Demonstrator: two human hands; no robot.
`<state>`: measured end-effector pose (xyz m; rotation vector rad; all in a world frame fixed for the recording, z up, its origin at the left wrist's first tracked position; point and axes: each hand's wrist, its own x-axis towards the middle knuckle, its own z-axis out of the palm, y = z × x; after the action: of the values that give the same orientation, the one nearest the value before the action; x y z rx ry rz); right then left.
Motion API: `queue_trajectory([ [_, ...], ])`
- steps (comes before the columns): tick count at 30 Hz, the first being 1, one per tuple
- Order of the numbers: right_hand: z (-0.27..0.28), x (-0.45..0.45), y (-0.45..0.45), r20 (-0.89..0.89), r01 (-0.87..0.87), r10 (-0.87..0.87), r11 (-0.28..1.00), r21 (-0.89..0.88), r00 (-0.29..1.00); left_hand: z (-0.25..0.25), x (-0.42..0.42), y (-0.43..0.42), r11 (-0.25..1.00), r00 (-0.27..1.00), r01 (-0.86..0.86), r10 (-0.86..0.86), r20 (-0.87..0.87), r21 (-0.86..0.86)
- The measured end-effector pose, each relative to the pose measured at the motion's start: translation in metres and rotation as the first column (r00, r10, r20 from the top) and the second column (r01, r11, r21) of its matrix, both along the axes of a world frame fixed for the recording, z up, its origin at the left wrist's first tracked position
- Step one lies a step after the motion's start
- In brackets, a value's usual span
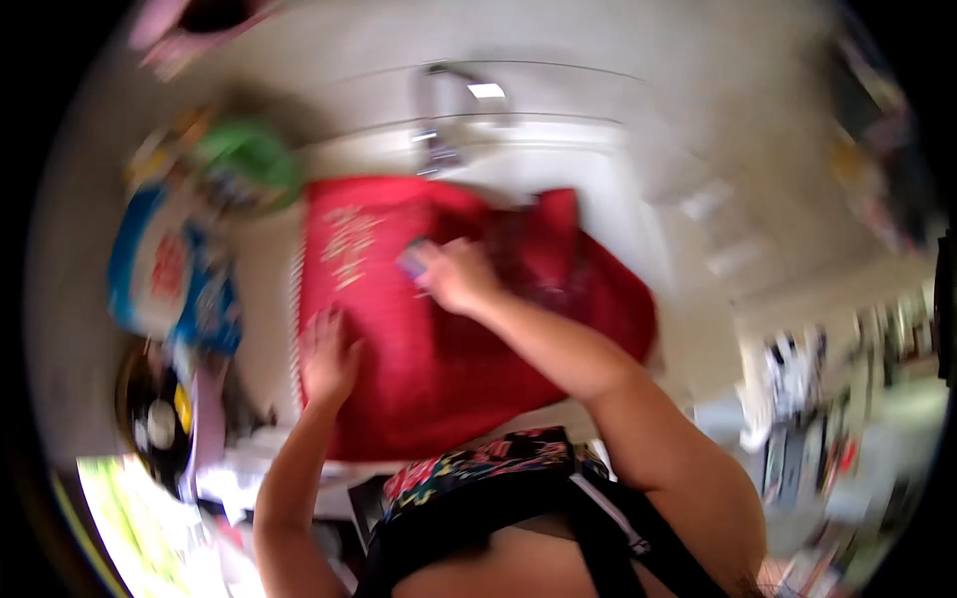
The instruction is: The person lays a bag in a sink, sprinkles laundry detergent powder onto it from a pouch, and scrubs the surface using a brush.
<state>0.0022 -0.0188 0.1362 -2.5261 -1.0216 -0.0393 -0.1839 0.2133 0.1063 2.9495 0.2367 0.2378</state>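
Observation:
A large red cloth item (389,369) with pale lettering near its upper left is spread over a white sink (623,189) and its left ledge. Its right part sags into the basin, looks wet and has a raised fold. Flat on the cloth's left edge lies my left hand (329,361), fingers apart. My right hand (461,277) is closed around a small bluish-purple scrubber (413,261), pressed to the cloth right of the lettering. Motion blur and my fingers hide the scrubber's exact shape.
Behind the sink rises a metal faucet (439,130). On the left stand a green tub (249,164) and a blue-and-white bag (159,264) with red print. A black round object (158,409) sits nearer me. Blurred items (877,169) line the right side.

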Motion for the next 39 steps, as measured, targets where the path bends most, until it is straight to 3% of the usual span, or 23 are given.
queue_trajectory([
  [1, 0.006, -0.027, -0.008, -0.002, -0.044, 0.045, 0.992, 0.120, 0.999, -0.002, 0.007, -0.001, 0.999, 0.996, -0.040, 0.039, -0.085, -0.005],
  [2, -0.011, -0.047, -0.012, -0.105, 0.029, -0.003, 0.969, 0.247, 0.994, -0.028, 0.008, 0.010, 0.988, 0.992, 0.113, -0.106, 0.069, -0.103],
  [3, -0.036, -0.058, -0.006, 0.049, -0.056, 0.039, 0.907, 0.417, 0.998, -0.036, 0.011, 0.002, 0.909, 0.979, 0.184, -0.133, 0.158, -0.375],
  [4, -0.023, -0.073, -0.012, -0.116, -0.008, 0.052, 0.938, 0.347, 0.992, -0.036, 0.021, -0.009, 0.749, 0.969, 0.236, -0.133, 0.208, -0.619],
  [6, -0.022, -0.098, -0.007, -0.154, 0.082, -0.024, 0.919, 0.387, 0.988, 0.002, 0.027, -0.053, 0.340, 0.995, 0.086, -0.073, 0.064, -0.937],
  [8, -0.020, -0.110, -0.004, -0.277, 0.181, -0.073, 0.904, 0.388, 0.958, 0.013, 0.036, -0.068, 0.181, 0.998, 0.039, -0.056, 0.029, -0.983],
  [10, -0.029, -0.109, -0.004, -0.269, 0.147, -0.048, 0.922, 0.359, 0.962, 0.016, 0.056, -0.072, 0.316, 0.998, -0.059, 0.025, -0.054, -0.947],
  [12, -0.029, -0.112, -0.007, -0.256, 0.147, -0.042, 0.902, 0.405, 0.966, 0.018, 0.064, -0.064, 0.249, 0.997, -0.031, -0.065, -0.048, -0.968],
  [14, -0.033, -0.109, -0.012, -0.176, 0.103, -0.032, 0.904, 0.414, 0.984, 0.038, 0.063, -0.075, 0.289, 0.991, -0.033, -0.116, -0.069, -0.957],
  [17, -0.029, -0.105, -0.017, -0.192, 0.099, -0.018, 0.900, 0.423, 0.981, 0.033, 0.068, -0.063, 0.329, 0.993, -0.041, -0.090, -0.074, -0.943],
  [20, -0.040, -0.102, -0.017, -0.236, 0.081, 0.039, 0.875, 0.476, 0.971, 0.028, 0.084, -0.034, 0.299, 0.986, -0.050, -0.135, -0.094, -0.953],
  [23, -0.044, -0.110, -0.039, -0.304, 0.150, -0.017, 0.896, 0.418, 0.952, 0.022, 0.107, 0.028, 0.148, 0.930, -0.029, -0.358, -0.081, -0.989],
  [24, -0.048, -0.109, -0.044, -0.305, 0.140, -0.007, 0.899, 0.415, 0.952, 0.031, 0.108, 0.037, 0.212, 0.947, -0.080, -0.289, -0.141, -0.974],
  [26, -0.057, -0.102, -0.050, -0.445, 0.202, -0.074, 0.948, 0.247, 0.892, 0.021, 0.133, 0.103, 0.352, 0.829, -0.073, -0.499, -0.253, -0.933],
  [27, -0.064, -0.101, -0.051, -0.435, 0.198, -0.083, 0.954, 0.226, 0.897, 0.019, 0.137, 0.116, 0.343, 0.850, -0.079, -0.468, -0.243, -0.936],
  [29, -0.069, -0.104, -0.049, -0.428, 0.158, -0.054, 0.964, 0.212, 0.902, 0.006, 0.132, 0.130, 0.495, 0.880, -0.004, -0.410, -0.238, -0.869],
  [30, -0.069, -0.107, -0.049, -0.432, 0.162, -0.059, 0.965, 0.205, 0.900, -0.001, 0.126, 0.122, 0.485, 0.897, -0.015, -0.380, -0.226, -0.874],
  [31, -0.060, -0.112, -0.052, -0.493, 0.152, -0.048, 0.973, 0.172, 0.869, -0.006, 0.123, 0.102, 0.856, 0.921, 0.099, -0.272, -0.280, -0.507],
  [32, -0.066, -0.112, -0.048, -0.483, 0.125, -0.034, 0.979, 0.158, 0.875, -0.006, 0.118, 0.074, 0.987, 0.948, 0.159, -0.151, -0.281, 0.007],
  [36, -0.075, -0.115, -0.051, -0.514, 0.031, 0.040, 0.991, 0.129, 0.857, 0.025, 0.091, 0.001, 0.998, 0.978, 0.061, -0.058, -0.199, 0.008],
  [39, -0.066, -0.120, -0.051, -0.510, 0.043, 0.027, 0.991, 0.126, 0.860, 0.007, 0.105, 0.028, 0.990, 0.981, 0.140, -0.137, -0.138, 0.017],
])
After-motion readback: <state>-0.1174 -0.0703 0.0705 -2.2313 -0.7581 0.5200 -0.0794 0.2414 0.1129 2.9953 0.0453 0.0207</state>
